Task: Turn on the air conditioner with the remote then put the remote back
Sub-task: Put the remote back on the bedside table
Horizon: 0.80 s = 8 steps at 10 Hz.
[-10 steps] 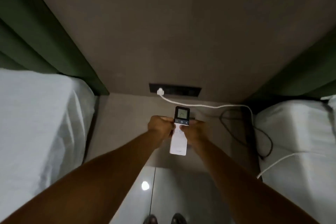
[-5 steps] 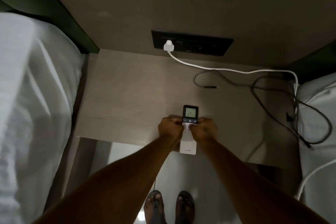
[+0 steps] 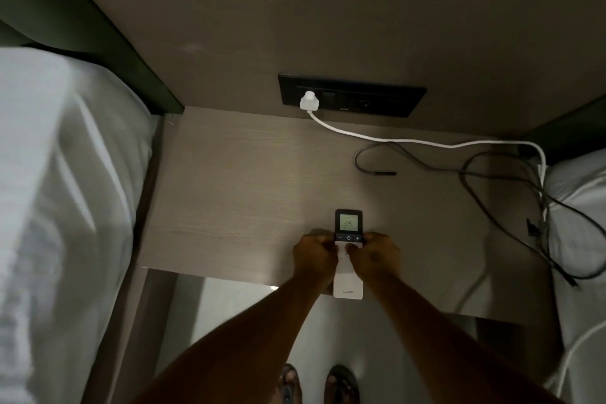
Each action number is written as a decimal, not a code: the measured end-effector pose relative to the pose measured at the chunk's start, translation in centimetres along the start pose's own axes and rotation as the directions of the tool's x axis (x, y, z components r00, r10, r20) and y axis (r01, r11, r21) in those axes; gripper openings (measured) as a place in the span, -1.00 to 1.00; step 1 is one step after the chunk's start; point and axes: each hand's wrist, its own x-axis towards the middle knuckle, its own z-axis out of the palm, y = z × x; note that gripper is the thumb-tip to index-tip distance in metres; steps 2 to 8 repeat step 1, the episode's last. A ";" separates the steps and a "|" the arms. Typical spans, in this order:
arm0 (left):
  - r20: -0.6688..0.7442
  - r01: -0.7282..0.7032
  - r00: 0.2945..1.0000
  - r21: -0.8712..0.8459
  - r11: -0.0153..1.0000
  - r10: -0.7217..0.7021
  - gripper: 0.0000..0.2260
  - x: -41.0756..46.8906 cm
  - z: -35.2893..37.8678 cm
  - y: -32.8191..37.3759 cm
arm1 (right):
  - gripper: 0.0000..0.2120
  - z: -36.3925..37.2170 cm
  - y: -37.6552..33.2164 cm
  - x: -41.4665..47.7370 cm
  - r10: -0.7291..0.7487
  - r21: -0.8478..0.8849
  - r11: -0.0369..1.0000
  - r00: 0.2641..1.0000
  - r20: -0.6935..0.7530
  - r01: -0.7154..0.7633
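A slim white remote (image 3: 348, 284) with a dark top and a lit screen reading 24 is held upright over the front edge of the wooden bedside table (image 3: 236, 193). My left hand (image 3: 314, 256) grips its left side and my right hand (image 3: 375, 256) grips its right side, with both thumbs on the buttons just below the screen. The remote's middle is hidden by my fingers. No air conditioner is in view.
A black socket panel (image 3: 377, 102) on the wall holds a white plug (image 3: 309, 101), whose white cable (image 3: 426, 142) runs right. Dark cables (image 3: 492, 180) lie on the table's right part. White beds (image 3: 59, 207) flank the table. My feet stand on the floor below.
The view has tilted down from the wall to the table. The remote stays in both hands and now hangs lower, over the table's front edge.
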 end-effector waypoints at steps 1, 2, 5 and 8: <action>0.071 -0.058 0.996 0.036 0.998 0.055 -0.80 -1.0 -0.7 0.6 | -0.69 -0.8 -0.2 -1.5 -0.022 0.029 0.999 1.000 0.014 0.022; 0.071 -0.058 0.996 0.036 0.998 0.055 -0.80 -1.0 -0.7 0.6 | -0.69 -0.8 -0.2 -1.5 -0.022 0.029 0.999 1.000 0.014 0.022; 0.071 -0.058 0.996 0.036 0.998 0.055 -0.80 -1.0 -0.7 0.6 | -0.69 -0.8 -0.2 -1.5 -0.022 0.029 0.999 1.000 0.014 0.022; 0.071 -0.058 0.996 0.036 0.998 0.055 -0.80 -1.0 -0.7 0.6 | -0.69 -0.8 -0.2 -1.5 -0.022 0.029 0.999 1.000 0.014 0.022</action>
